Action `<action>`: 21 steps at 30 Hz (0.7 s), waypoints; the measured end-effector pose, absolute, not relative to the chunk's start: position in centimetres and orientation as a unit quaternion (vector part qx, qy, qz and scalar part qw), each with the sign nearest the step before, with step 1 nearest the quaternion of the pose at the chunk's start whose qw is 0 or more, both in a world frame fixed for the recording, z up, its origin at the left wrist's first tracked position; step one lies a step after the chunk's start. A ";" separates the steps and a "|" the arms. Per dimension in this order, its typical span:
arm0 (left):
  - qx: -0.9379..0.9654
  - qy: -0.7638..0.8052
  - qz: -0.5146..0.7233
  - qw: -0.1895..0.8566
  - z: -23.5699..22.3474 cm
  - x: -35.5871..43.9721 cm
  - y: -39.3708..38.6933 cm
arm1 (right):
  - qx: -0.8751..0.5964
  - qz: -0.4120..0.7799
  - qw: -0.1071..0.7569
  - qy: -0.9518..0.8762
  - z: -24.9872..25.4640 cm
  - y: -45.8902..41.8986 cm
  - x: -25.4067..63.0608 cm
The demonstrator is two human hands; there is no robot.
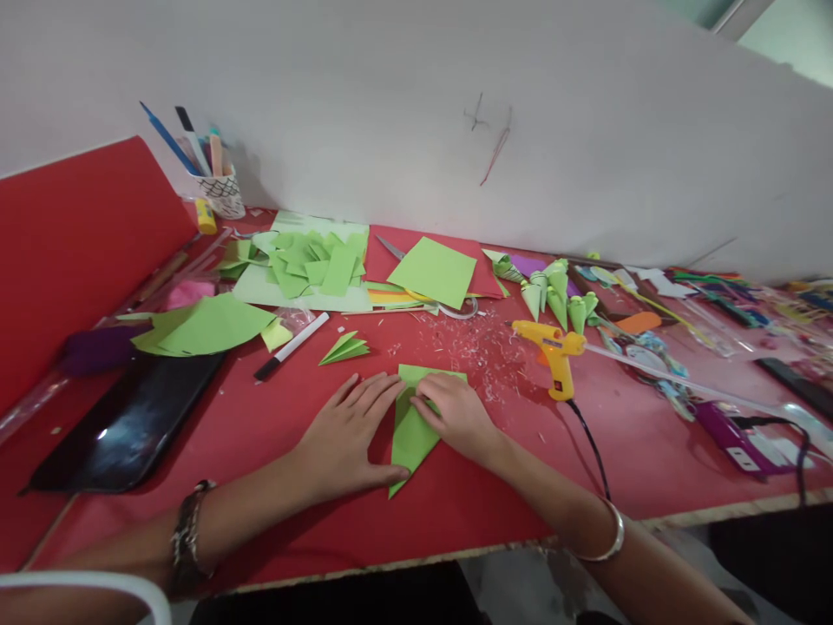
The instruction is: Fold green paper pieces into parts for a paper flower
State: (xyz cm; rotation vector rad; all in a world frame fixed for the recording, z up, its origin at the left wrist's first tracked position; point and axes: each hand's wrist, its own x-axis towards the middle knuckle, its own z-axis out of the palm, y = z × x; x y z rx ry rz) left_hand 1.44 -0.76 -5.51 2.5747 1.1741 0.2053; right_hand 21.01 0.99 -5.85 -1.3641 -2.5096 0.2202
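Note:
A folded green sheet of paper (411, 437) lies on the red tabletop, its narrow point towards me. My left hand (351, 430) is spread flat along its left side, fingertips at the upper left edge and thumb on the lower part. Curled fingers of my right hand (455, 412) press on the upper right of the sheet, and what is under them is hidden. Just beyond my left hand is a small pleated green paper piece (344, 349). A flat green paper square (437, 271) rests farther back, partly over scissors (459, 311).
A yellow glue gun (553, 351) with a black cord lies to the right, near several green paper cones (556, 291). Cut green pieces (316, 263), a marker (292, 347), a black phone (130, 425) and a pen cup (222, 193) are on the left. A purple power strip (729, 438) sits far right.

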 end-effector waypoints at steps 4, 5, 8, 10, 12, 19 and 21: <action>0.898 0.410 0.076 0.139 -5.7 1.0 -1.3 | -0.473 0.072 0.126 -0.869 -5.7 1.0 20.9; 0.899 0.407 0.077 0.139 -5.7 0.9 -1.3 | -0.473 0.072 0.125 -0.869 -5.7 0.9 20.9; 0.902 0.400 0.081 0.143 -5.6 0.8 -1.4 | -0.471 0.075 0.122 -0.871 -5.6 0.9 20.9; 0.902 0.399 0.080 0.147 -5.6 0.8 -1.4 | -0.472 0.074 0.118 -0.870 -5.5 0.9 20.9; 0.902 0.398 0.080 0.148 -5.6 0.8 -1.4 | -0.476 0.072 0.115 -0.869 -5.5 0.9 20.8; 0.902 0.397 0.079 0.153 -5.6 0.8 -1.3 | -0.488 0.062 0.104 -0.864 -5.4 0.8 20.8; 0.901 0.398 0.078 0.155 -5.5 0.8 -1.3 | -0.493 0.060 0.100 -0.862 -5.5 0.8 20.8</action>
